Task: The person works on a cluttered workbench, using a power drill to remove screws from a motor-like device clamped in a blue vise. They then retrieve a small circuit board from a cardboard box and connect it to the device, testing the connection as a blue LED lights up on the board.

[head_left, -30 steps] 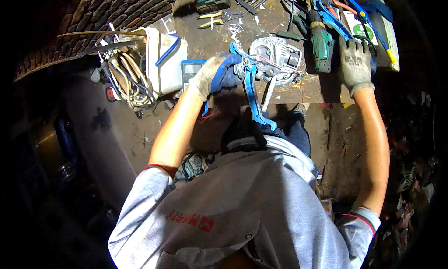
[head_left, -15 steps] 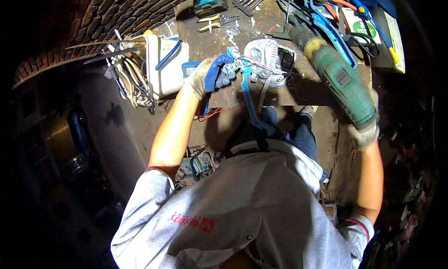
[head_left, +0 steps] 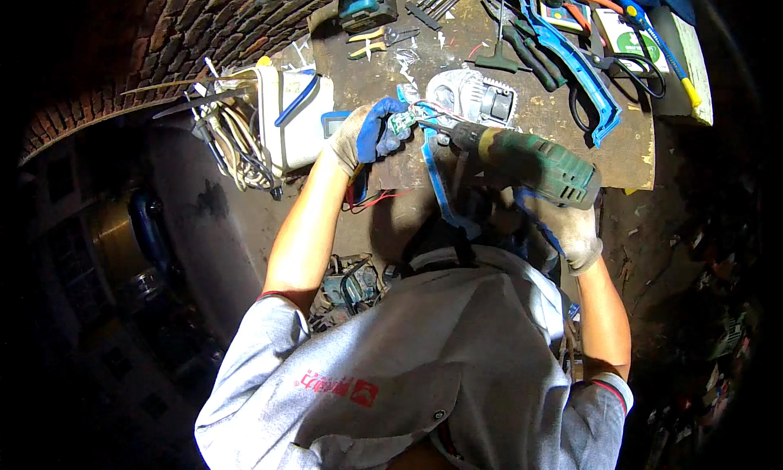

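Observation:
My left hand [head_left: 371, 135], in a white glove with a blue palm, pinches a small green circuit board [head_left: 400, 124] at the bench's near edge. Thin wires run from the board toward a silver metal housing [head_left: 465, 93] just to its right. In my right hand [head_left: 576, 232], also gloved, is a green drill-shaped power tool [head_left: 546, 166]. Its dark nose points left, and the thin tip reaches close to the board; whether they touch I cannot tell. A blue plastic strip [head_left: 435, 176] hangs over the bench edge between my hands.
On the worn bench [head_left: 603, 164] lie wire-cutting pliers [head_left: 383, 42], a T-handled tool [head_left: 499, 60] and a blue curved plastic piece [head_left: 583, 78]. A teal power tool [head_left: 367, 5] stands at the back. Left is a white container [head_left: 294, 119] beside bundled cables [head_left: 236, 148].
My right hand has swung the green power tool left and inward from the right side, bringing its tip near the board. My left hand stays nearly where it was, still holding the board.

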The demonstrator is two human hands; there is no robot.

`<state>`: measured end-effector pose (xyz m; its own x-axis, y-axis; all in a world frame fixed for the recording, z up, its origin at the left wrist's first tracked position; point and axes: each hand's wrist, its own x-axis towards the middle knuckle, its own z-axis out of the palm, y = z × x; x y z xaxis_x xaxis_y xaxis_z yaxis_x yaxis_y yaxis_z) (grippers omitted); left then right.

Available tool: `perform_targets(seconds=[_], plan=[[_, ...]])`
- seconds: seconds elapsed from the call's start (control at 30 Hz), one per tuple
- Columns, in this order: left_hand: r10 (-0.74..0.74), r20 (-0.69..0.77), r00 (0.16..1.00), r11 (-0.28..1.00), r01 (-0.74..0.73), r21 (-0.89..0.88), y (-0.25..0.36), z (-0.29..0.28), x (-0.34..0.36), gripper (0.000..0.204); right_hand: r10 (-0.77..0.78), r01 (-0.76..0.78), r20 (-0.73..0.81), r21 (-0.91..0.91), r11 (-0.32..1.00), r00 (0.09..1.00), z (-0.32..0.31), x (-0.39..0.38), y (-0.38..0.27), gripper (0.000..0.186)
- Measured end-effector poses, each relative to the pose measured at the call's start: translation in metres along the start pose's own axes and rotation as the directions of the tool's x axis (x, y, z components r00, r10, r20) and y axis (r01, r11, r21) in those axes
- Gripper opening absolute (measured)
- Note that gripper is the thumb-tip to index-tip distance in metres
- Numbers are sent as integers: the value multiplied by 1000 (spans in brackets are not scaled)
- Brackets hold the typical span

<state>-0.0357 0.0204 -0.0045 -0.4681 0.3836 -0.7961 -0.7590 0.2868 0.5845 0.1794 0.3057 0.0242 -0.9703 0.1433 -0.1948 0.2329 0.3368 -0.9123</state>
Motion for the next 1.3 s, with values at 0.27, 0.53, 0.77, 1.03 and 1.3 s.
perform_targets(seconds=[0.27,0.53,0.77,1.03,1.3], plan=[[-48,70,996,993,55,-105,6,4,-3,30,-176,181,49,-420,890,983,19,1,29,57],[-63,60,996,993,69,-97,3,-1,-2,34,-120,120,-1,44,992,993,11,8,-17,54],[65,-104,992,996,-59,60,6,15,-14,37,-18,-19,99,359,933,995,20,7,-29,52],[66,19,998,994,-64,-83,-3,4,-7,28,-108,105,-19,-104,989,994,10,11,-11,39],[154,134,979,979,-169,111,0,0,-6,22,-269,272,103,-14,962,958,-15,28,-2,28]])
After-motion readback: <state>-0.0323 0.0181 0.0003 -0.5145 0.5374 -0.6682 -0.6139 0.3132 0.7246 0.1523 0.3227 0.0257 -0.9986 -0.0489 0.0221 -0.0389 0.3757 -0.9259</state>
